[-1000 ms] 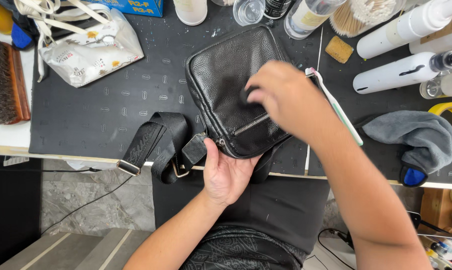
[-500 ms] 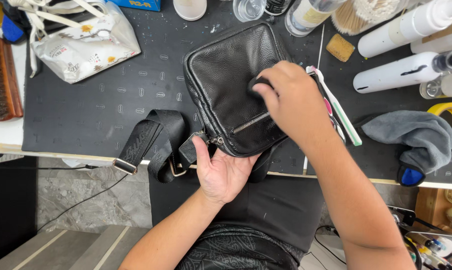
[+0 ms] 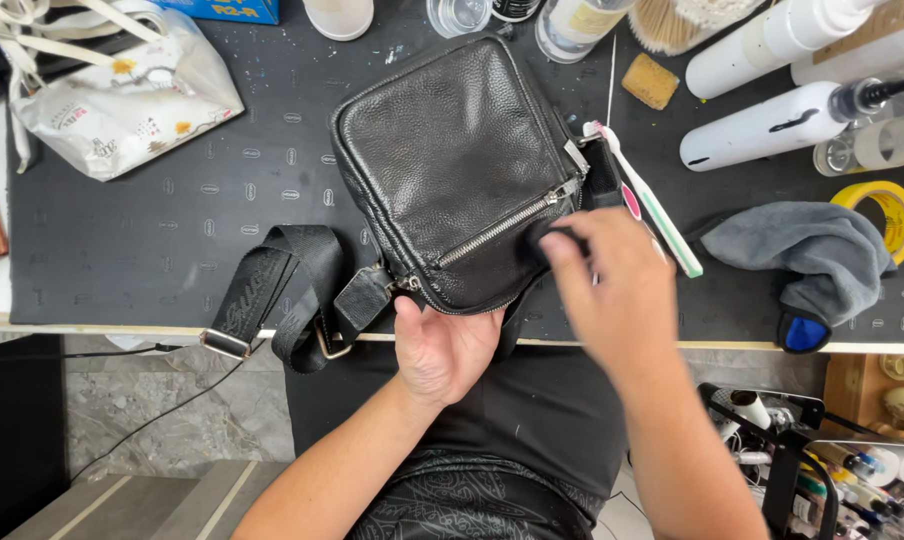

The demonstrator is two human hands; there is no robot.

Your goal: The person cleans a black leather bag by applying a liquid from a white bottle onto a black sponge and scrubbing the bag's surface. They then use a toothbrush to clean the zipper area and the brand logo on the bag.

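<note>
Left hand (image 3: 442, 345): palm up and fingers loosely curled under the near lower corner of the black leather bag (image 3: 457, 165), thumb pressed against its bottom edge by the end of the zip (image 3: 502, 225). The grasp is partly open, supporting the bag from below, not clamped around it.

Right hand (image 3: 612, 290): fingers drawn together around a small dark pad or cloth (image 3: 552, 240), pressed to the bag's front just below the slanted zip, near its right edge. The hand is blurred; what the pad is made of cannot be told.

The bag lies face up on a dark mat (image 3: 172, 220), its near corner over the front edge of the table. Its webbing strap (image 3: 282, 290) is folded in loops to the left, a metal buckle hanging over the edge.

Surface: a toothbrush (image 3: 652, 200) lies just right of the bag, close to the right hand. Further right is a grey cloth (image 3: 802, 255) and beyond it a yellow roll of tape (image 3: 882, 205). White spray bottles (image 3: 772, 125) lie at the upper right, a small tan sponge (image 3: 650, 80) near them. A patterned plastic pouch (image 3: 122, 100) sits at the upper left. Jars stand along the far edge.

Room: stone-patterned floor (image 3: 122, 420) below the table.
</note>
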